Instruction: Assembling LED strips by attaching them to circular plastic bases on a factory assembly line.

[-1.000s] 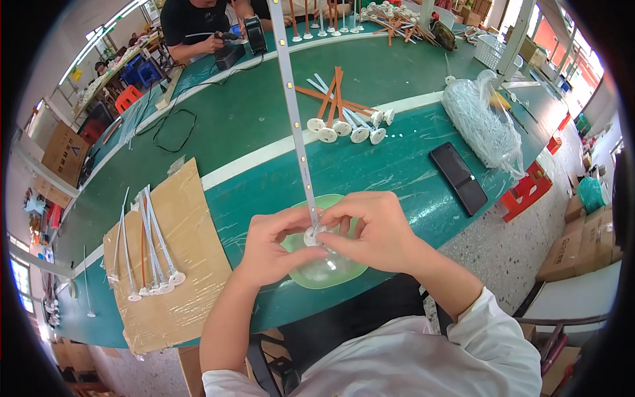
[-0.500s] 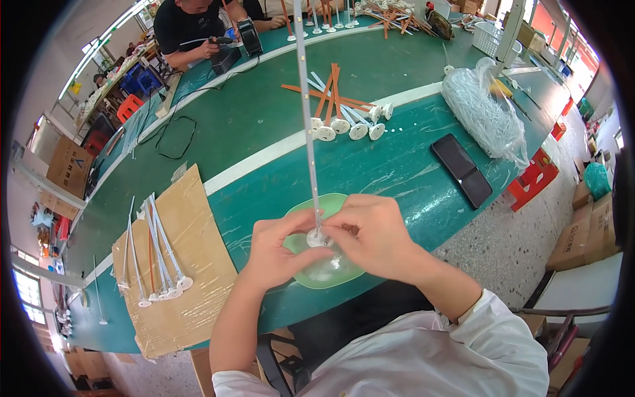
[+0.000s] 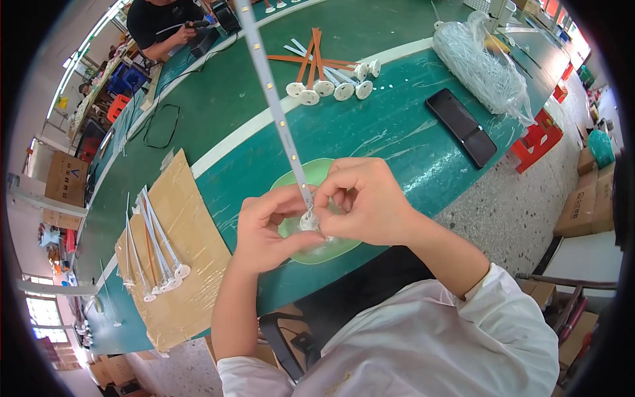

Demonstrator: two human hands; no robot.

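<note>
A white shirt (image 3: 423,337) fills the near edge, hiding most of the chair (image 3: 284,341). Above it, the left hand (image 3: 264,228) curves around a white disc (image 3: 308,221), its fingers clamped on it, thumb at the near edge; the far contact is hidden. The right hand (image 3: 364,202) has thumb and forefinger pinched together at the strip's foot, anything between them too small to make out. The LED strip (image 3: 275,111) rises, tilted leftward, from the disc between the hands, its upper end cut off by the frame. Beneath, a green bowl (image 3: 313,171) stands on the tabletop (image 3: 390,126), its contents largely covered by the hands. At left, disc-footed strips (image 3: 154,233) overlap on cardboard (image 3: 192,268), their number uncertain. At right lies a black phone (image 3: 461,128); beyond it, a clear bag (image 3: 481,69) holds a pale, indistinct tangle. Farther off, orange and white strips (image 3: 310,97) cross in a heap. At the far side, a co-worker (image 3: 155,23) is cut off at the top, holding a dark tool (image 3: 192,25) of unclear kind.
</note>
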